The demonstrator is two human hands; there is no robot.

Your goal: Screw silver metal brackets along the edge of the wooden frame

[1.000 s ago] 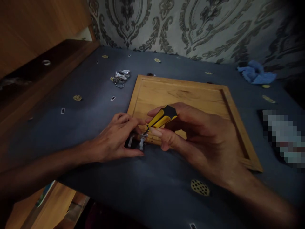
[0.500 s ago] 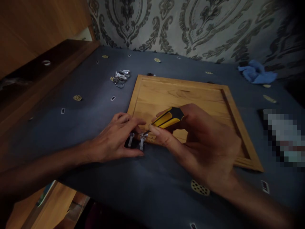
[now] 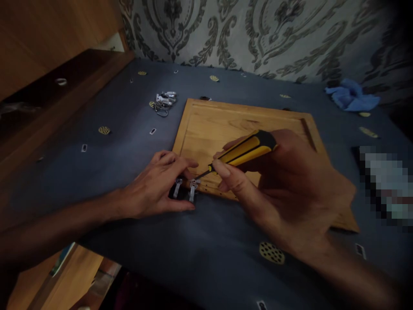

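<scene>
A wooden cabinet door (image 3: 222, 125) lies flat, its recessed face up. At its near left edge sit two metal hinges: a left hinge (image 3: 177, 188) and a right hinge (image 3: 192, 190). My left hand (image 3: 158, 185) rests around them, thumb on the cloth side and index finger over the wood, spread apart. Between thumb and fingers the hinges show; whether the fingers press on one is hidden. My right hand (image 3: 290, 193) grips a yellow-and-black screwdriver (image 3: 247, 148) by its handle. The screwdriver's tip points down-left and meets the right hinge.
Loose hinges (image 3: 166, 100) lie together behind the door on the left. A blue cloth (image 3: 351, 95) sits at the back right, and a pixelated object (image 3: 387, 185) at the right. A patterned dark cover (image 3: 129, 107) spreads over the table. A wooden cabinet (image 3: 61, 30) stands left.
My right hand has shifted right and back along the screwdriver, exposing more of its handle and shaft. The tip stays at the right hinge, and my left hand keeps its place.
</scene>
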